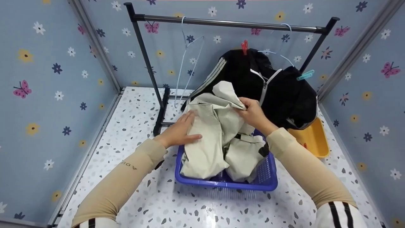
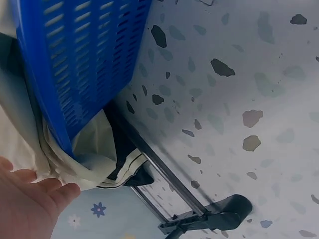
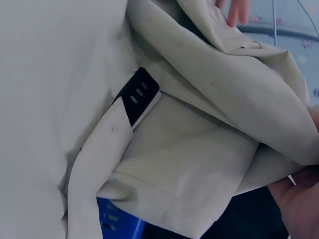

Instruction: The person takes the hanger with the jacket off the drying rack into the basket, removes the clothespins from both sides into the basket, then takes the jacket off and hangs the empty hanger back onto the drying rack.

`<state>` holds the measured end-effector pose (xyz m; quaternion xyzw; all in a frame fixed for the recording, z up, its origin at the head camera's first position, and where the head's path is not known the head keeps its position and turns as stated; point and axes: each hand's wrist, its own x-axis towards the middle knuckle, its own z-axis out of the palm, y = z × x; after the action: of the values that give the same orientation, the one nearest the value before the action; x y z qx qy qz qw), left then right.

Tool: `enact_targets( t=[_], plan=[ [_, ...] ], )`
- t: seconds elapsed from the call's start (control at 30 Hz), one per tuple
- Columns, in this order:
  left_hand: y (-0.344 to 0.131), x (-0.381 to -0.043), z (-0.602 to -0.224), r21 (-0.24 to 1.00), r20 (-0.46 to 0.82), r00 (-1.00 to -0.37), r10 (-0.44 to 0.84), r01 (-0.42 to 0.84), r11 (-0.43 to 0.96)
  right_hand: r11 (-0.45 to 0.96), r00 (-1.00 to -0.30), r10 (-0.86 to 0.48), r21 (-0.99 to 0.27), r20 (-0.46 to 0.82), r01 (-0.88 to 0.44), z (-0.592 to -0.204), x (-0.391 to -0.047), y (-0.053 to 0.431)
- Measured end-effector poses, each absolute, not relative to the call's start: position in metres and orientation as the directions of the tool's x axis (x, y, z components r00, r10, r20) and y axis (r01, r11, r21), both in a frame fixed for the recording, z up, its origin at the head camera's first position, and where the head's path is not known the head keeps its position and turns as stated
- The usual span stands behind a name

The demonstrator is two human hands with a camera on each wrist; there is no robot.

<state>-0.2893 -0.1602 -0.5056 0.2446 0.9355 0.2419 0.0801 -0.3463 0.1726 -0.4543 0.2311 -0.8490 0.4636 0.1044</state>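
A crumpled cream garment (image 1: pixel 205 142), smooth cloth with a strap ending in a black slotted tab (image 3: pixel 139 94), lies bunched in a blue plastic basket (image 1: pixel 226 185) and rises past its far rim. My left hand (image 1: pixel 178 129) rests on the garment's left side, fingers extended. In the left wrist view, those fingers (image 2: pixel 65 194) lie along the cloth beside the basket. Higher up, my right hand (image 1: pixel 253 114) pinches a fold of the cloth near its top. The right wrist view has part of that hand (image 3: pixel 301 204) at the cloth's edge.
Behind the basket stands a black rack (image 1: pixel 227 22). A bare blue hanger (image 1: pixel 186 47) hangs at its left. A black zip jacket (image 1: pixel 240 76) hangs at the right on another hanger, with red (image 1: pixel 244 47) and teal clothespins (image 1: pixel 306 75). A yellow tray (image 1: pixel 316 139) sits on the right.
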Motion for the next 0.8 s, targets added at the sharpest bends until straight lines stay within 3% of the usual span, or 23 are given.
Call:
enact_targets(
  t=[0.3,0.5,0.67,0.8],
  plan=[
    [-0.162,-0.296,-0.508,0.612,0.05,-0.904,0.424,0.363,0.703,0.521,-0.605,-0.515,-0.34,0.607,-0.783,-0.457,-0.304,0.181],
    [-0.163,-0.296,-0.507,0.6,0.101,-0.909,0.405,0.38,0.704,0.397,-0.293,-0.628,-0.026,0.721,-0.917,-0.46,-0.287,0.183],
    [-0.159,-0.298,-0.502,0.517,0.209,-0.918,0.338,0.397,0.758,0.249,-0.06,-0.724,0.178,0.687,-0.952,-0.46,-0.272,0.178],
    [-0.152,-0.297,-0.495,0.369,0.259,-0.892,0.371,0.447,0.815,0.174,-0.016,-0.814,0.217,0.58,-0.961,-0.463,-0.258,0.176]
  ],
)
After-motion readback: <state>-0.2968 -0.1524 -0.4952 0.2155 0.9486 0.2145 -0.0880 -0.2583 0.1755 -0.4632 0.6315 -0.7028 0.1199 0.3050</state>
